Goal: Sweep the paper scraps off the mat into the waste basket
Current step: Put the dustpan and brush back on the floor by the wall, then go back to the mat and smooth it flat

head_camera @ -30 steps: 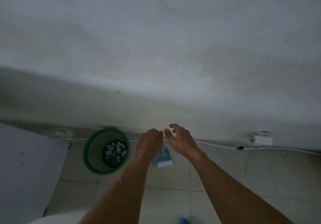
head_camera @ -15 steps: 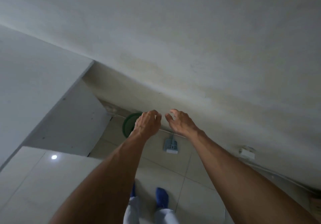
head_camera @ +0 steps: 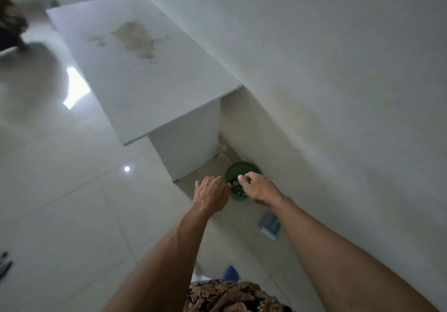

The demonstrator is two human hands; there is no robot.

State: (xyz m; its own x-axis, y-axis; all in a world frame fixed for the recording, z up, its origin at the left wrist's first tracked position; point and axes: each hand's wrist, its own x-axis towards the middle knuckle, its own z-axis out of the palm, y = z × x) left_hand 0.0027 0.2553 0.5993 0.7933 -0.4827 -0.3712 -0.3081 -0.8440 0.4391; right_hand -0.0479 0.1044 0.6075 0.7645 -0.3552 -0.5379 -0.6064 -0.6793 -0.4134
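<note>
Both hands over basket (head_camera: 239,170), on floor by wall, at 1 o'clock from table (head_camera: 135,69) corner. Scraps (head_camera: 238,188) lie inside basket; mat not in view. Left hand (head_camera: 211,194) loosely curled, holds nothing visible. Right hand (head_camera: 257,187) fingers bent, grip contents: cannot tell. Scraps look light, limp, drift-prone; basket light, thin plastic, best held by rim. Dustpan (head_camera: 269,225) on floor at 5 o'clock from basket.

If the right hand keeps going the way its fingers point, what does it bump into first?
Probably the green waste basket. The right hand points up-left across its rim, over the paper scraps inside. Depth is unclear; the hand may be well above it.
</note>
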